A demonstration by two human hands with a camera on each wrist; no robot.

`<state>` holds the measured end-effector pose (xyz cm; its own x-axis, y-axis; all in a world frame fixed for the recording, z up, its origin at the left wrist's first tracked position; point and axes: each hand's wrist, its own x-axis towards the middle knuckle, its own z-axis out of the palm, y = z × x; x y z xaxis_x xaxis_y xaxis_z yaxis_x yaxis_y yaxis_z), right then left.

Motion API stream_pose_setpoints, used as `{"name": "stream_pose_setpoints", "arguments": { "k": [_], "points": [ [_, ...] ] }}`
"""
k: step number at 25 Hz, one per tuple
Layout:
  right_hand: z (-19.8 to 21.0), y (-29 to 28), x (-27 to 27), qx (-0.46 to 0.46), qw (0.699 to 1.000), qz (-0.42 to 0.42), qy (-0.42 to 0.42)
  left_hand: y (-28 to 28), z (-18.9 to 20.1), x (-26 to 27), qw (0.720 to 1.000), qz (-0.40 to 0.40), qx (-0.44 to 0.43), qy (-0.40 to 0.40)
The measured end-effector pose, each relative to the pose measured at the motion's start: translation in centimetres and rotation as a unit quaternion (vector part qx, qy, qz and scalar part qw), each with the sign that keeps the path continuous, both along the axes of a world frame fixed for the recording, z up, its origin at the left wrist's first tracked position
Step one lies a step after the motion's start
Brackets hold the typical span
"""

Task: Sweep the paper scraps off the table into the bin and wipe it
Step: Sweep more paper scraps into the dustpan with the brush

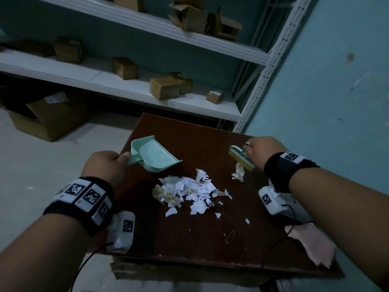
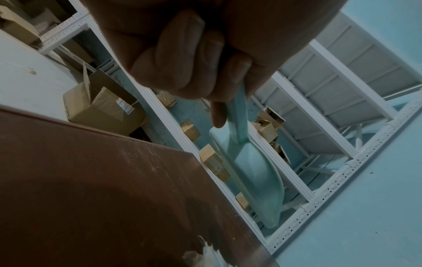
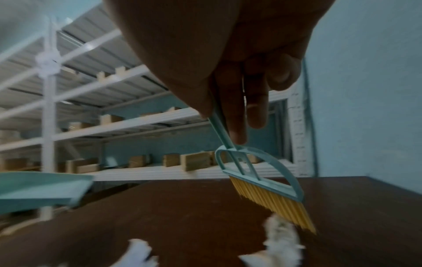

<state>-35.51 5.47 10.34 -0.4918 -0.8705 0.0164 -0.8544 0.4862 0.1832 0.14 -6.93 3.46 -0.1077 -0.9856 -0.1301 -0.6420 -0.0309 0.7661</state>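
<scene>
A heap of torn white and tan paper scraps (image 1: 189, 190) lies in the middle of the dark brown table (image 1: 189, 239). My left hand (image 1: 105, 165) grips the handle of a mint-green dustpan (image 1: 155, 154), held tilted just above the table to the far left of the heap; the left wrist view shows the fingers (image 2: 182, 59) curled round the dustpan (image 2: 251, 171) handle. My right hand (image 1: 261, 152) holds a small green brush (image 1: 242, 158) with yellow bristles (image 3: 274, 204), which touch a separate scrap (image 1: 239, 172) right of the heap.
A pink cloth (image 1: 311, 243) lies on the table's near right corner. White metal shelving (image 1: 147, 89) with small cardboard boxes stands behind the table. An open carton (image 1: 48, 116) sits on the floor to the left. A blue wall (image 1: 336, 81) borders the table's right side.
</scene>
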Motion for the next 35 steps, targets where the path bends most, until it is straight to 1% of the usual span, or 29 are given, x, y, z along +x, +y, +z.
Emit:
{"name": "stream_pose_setpoints", "arguments": {
  "k": [3,5,7,11,14,16,19,21,22,24,26,27,29,32,35],
  "points": [
    [-1.2,0.4,-2.8,0.034,0.997,-0.069,-0.003,-0.1,-0.1,0.4,1.000,-0.002,-0.005,-0.004],
    [-2.0,0.6,-2.6,0.046,0.996,-0.073,-0.025,-0.2,-0.2,0.4,1.000,-0.002,-0.001,-0.003],
    [-2.1,0.7,-1.1,0.037,0.997,-0.046,-0.049,-0.2,-0.3,0.5,1.000,-0.004,0.004,-0.006],
    [-1.9,1.3,3.6,0.014,0.994,0.029,-0.106,-0.2,0.0,1.0,1.000,0.000,0.002,-0.002],
    [-1.6,1.7,7.1,0.027,0.990,0.092,-0.107,0.2,0.3,1.8,1.000,0.003,0.003,0.023],
    [-1.3,2.1,8.2,0.010,0.990,0.099,-0.100,0.4,0.5,2.6,0.999,0.009,0.014,0.048],
    [-0.8,3.4,8.9,-0.075,0.989,0.070,-0.105,0.5,0.8,4.7,0.998,0.014,0.035,0.057],
    [-1.0,4.5,9.3,-0.123,0.985,0.053,-0.111,0.2,0.8,6.6,0.998,0.014,0.045,0.034],
    [-1.2,5.0,9.7,-0.132,0.984,0.049,-0.112,0.2,0.7,7.7,0.999,0.012,0.047,0.022],
    [-1.5,5.4,10.2,-0.127,0.986,0.031,-0.103,0.1,0.6,9.4,0.999,0.005,0.051,-0.012],
    [-1.8,5.3,9.9,-0.113,0.990,-0.001,-0.084,-0.2,0.1,10.3,0.997,-0.020,0.039,-0.070],
    [-1.7,5.2,9.7,-0.112,0.990,-0.018,-0.083,-0.3,-0.1,10.4,0.994,-0.035,0.031,-0.099],
    [-1.7,4.8,9.3,-0.132,0.984,-0.032,-0.113,-0.4,-0.6,10.1,0.988,-0.063,0.023,-0.140],
    [-2.3,4.2,10.3,-0.183,0.967,-0.029,-0.172,-0.3,-1.1,8.7,0.982,-0.093,0.022,-0.161],
    [-3.6,3.5,11.6,-0.207,0.961,-0.012,-0.180,-0.2,-1.6,6.9,0.978,-0.117,0.029,-0.171]
  ]
}}
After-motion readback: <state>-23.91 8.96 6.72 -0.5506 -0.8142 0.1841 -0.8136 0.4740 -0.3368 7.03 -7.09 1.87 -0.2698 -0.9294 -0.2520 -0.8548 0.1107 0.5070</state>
